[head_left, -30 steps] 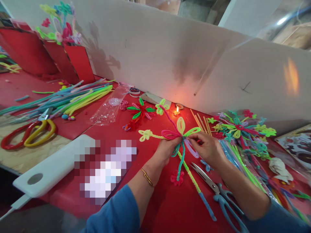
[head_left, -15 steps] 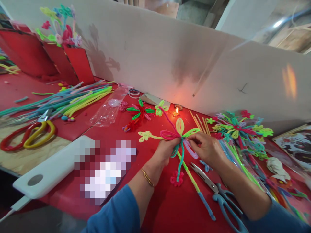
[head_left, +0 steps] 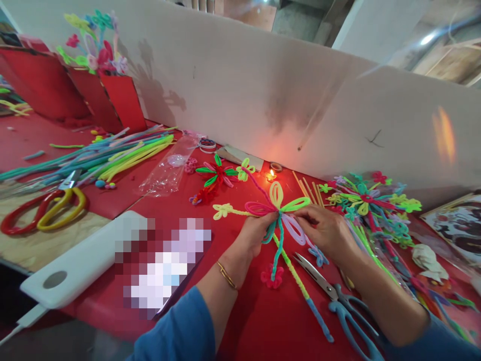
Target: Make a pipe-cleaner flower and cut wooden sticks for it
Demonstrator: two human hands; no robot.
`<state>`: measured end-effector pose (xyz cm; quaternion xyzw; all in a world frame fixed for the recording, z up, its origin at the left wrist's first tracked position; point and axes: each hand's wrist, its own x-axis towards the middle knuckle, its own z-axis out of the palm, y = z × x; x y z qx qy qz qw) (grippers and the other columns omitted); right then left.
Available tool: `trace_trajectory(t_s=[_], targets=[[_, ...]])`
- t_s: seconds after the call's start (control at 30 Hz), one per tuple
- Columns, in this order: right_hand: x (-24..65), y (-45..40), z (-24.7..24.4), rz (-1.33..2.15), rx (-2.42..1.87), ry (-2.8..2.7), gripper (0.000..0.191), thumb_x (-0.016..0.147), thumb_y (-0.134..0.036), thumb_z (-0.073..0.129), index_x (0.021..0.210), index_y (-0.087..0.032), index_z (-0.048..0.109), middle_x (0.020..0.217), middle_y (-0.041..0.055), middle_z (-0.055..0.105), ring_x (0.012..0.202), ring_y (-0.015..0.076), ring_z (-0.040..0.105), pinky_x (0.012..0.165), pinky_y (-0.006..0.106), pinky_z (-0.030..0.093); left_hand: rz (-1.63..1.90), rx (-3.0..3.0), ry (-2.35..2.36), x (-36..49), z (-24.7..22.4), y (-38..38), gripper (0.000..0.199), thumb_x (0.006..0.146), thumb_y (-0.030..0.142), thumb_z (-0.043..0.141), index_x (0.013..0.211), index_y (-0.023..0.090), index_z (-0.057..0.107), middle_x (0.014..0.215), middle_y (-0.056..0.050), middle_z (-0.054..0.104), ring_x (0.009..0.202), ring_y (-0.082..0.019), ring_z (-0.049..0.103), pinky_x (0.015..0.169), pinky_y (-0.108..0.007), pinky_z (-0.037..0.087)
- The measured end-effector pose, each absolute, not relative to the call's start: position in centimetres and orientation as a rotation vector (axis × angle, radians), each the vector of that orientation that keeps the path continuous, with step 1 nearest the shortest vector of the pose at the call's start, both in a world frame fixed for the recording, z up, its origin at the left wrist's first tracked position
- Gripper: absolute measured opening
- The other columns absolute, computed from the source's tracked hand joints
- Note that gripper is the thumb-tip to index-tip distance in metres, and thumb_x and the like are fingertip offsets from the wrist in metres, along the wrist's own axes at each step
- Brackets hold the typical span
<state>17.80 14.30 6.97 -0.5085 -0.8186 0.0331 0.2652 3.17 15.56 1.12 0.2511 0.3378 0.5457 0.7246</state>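
While the red table [head_left: 259, 321] spreads wide under everything, the white partition wall [head_left: 233, 90] closes off the back, and a lit candle [head_left: 271, 175] burns right at its foot. On the left lies a long bundle of loose pipe cleaners [head_left: 112, 153], on the right a heap of finished flowers [head_left: 370, 203]. At the middle, the pipe-cleaner flower [head_left: 276, 208] lies low over the table between both hands: the left hand [head_left: 255, 233] pinches it at the centre where the loops meet, fingers pressed together around the twist, while the right hand [head_left: 326, 230] pinches the pale petal loop on its side between thumb and fingertips. The flower's teal and yellow stems trail toward the person, past the blue-handled scissors [head_left: 338, 296] lying open just beside the right wrist.

The main risk looks to be the flame: the pink stem reaching back ends near the candle and could singe if the flower is pushed further. The open blades near the right forearm could also nick a sleeve or skin.

Both thumbs are mostly hidden behind the loops, so the exact grip is probably a pinch but hard to confirm, and a blurred patch covers part of the white flat object [head_left: 86, 260]
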Motion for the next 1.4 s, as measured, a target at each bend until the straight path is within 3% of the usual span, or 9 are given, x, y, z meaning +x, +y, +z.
trace_trajectory(t_s=[0.3, 0.43, 0.67, 0.8, 0.9, 1.1, 1.2, 1.27, 1.4], targets=[[19.3, 13.7, 6.9, 0.200, -1.451, -1.910, 0.010, 0.076, -0.026, 0.052, 0.076, -0.021, 0.061, 0.075, 0.0023, 0.065, 0.064, 0.0137, 0.060, 0.055, 0.024, 0.048, 1.193, 0.513, 0.840, 2.7, 1.0, 16.0, 0.017, 0.059, 0.026, 0.069, 0.068, 0.014, 0.061, 0.060, 0.000, 0.060, 0.051, -0.009, 0.053, 0.051, -0.021, 0.039], [21.8, 14.1, 4.3, 0.271, -1.576, -1.706, 0.021, 0.074, -0.034, 0.053, 0.083, -0.018, 0.064, 0.075, 0.0044, 0.068, 0.063, 0.0162, 0.062, 0.054, 0.026, 0.048, 1.194, 0.462, 0.875, 2.5, 1.4, 16.0, 0.016, 0.056, 0.025, 0.070, 0.063, 0.014, 0.060, 0.055, 0.001, 0.058, 0.046, -0.007, 0.049, 0.046, -0.020, 0.035], [21.9, 13.6, 0.1, 0.238, -1.863, -1.989, 0.021, 0.078, -0.028, 0.046, 0.086, -0.022, 0.065, 0.077, 0.0025, 0.070, 0.068, 0.0182, 0.065, 0.056, 0.026, 0.046, 1.214, 0.434, 0.819, 2.5, 1.8, 16.2, 0.019, 0.053, 0.022, 0.073, 0.061, 0.013, 0.058, 0.052, 0.003, 0.055, 0.044, -0.006, 0.046, 0.045, -0.020, 0.035], [19.8, 13.4, 0.3, 0.047, -1.997, -2.164, 0.021, 0.079, -0.027, 0.047, 0.086, -0.024, 0.066, 0.079, 0.0060, 0.070, 0.072, 0.0209, 0.065, 0.052, 0.026, 0.042, 1.201, 0.475, 0.772, 2.7, 1.7, 16.1, 0.017, 0.054, 0.021, 0.072, 0.061, 0.013, 0.058, 0.054, 0.003, 0.055, 0.047, -0.005, 0.048, 0.046, -0.019, 0.036], [20.9, 13.2, 0.7, 0.050, -1.885, -2.181, 0.022, 0.080, -0.028, 0.045, 0.086, -0.023, 0.065, 0.085, 0.0049, 0.070, 0.079, 0.0195, 0.064, 0.059, 0.026, 0.044, 1.201, 0.480, 0.779, 2.7, 1.5, 16.2, 0.017, 0.055, 0.022, 0.071, 0.059, 0.014, 0.057, 0.053, 0.003, 0.054, 0.045, -0.005, 0.046, 0.044, -0.019, 0.034], [25.9, 13.8, 1.5, 0.015, -1.978, -1.984, 0.024, 0.078, -0.031, 0.045, 0.087, -0.024, 0.066, 0.080, 0.0014, 0.070, 0.066, 0.0178, 0.062, 0.054, 0.026, 0.043, 1.186, 0.456, 0.797, 2.7, 1.3, 16.3, 0.016, 0.054, 0.021, 0.071, 0.061, 0.014, 0.058, 0.054, 0.002, 0.057, 0.047, -0.006, 0.049, 0.046, -0.019, 0.037], [25.4, 15.5, 1.7, 0.132, -2.054, -2.058, 0.025, 0.077, -0.033, 0.045, 0.087, -0.026, 0.067, 0.083, 0.0017, 0.070, 0.071, 0.0181, 0.062, 0.057, 0.026, 0.042, 1.191, 0.473, 0.800, 2.8, 1.2, 16.3, 0.016, 0.054, 0.021, 0.071, 0.060, 0.014, 0.059, 0.056, 0.002, 0.058, 0.049, -0.006, 0.050, 0.049, -0.019, 0.039], [24.1, 16.8, 1.4, 0.210, -2.086, -2.068, 0.024, 0.076, -0.035, 0.046, 0.082, -0.025, 0.068, 0.083, 0.0031, 0.070, 0.073, 0.0190, 0.062, 0.058, 0.026, 0.040, 1.178, 0.498, 0.808, 2.9, 1.2, 16.2, 0.016, 0.054, 0.022, 0.071, 0.061, 0.014, 0.059, 0.056, 0.001, 0.059, 0.049, -0.007, 0.051, 0.049, -0.019, 0.039], [22.4, 18.6, 0.6, 0.289, -2.089, -2.034, 0.017, 0.068, -0.033, 0.054, 0.061, -0.022, 0.065, 0.062, 0.0039, 0.067, 0.062, 0.0180, 0.060, 0.053, 0.025, 0.037, 1.173, 0.532, 0.820, 2.9, 1.1, 16.1, 0.017, 0.053, 0.023, 0.072, 0.061, 0.014, 0.059, 0.057, 0.001, 0.059, 0.048, -0.007, 0.051, 0.048, -0.020, 0.039]])
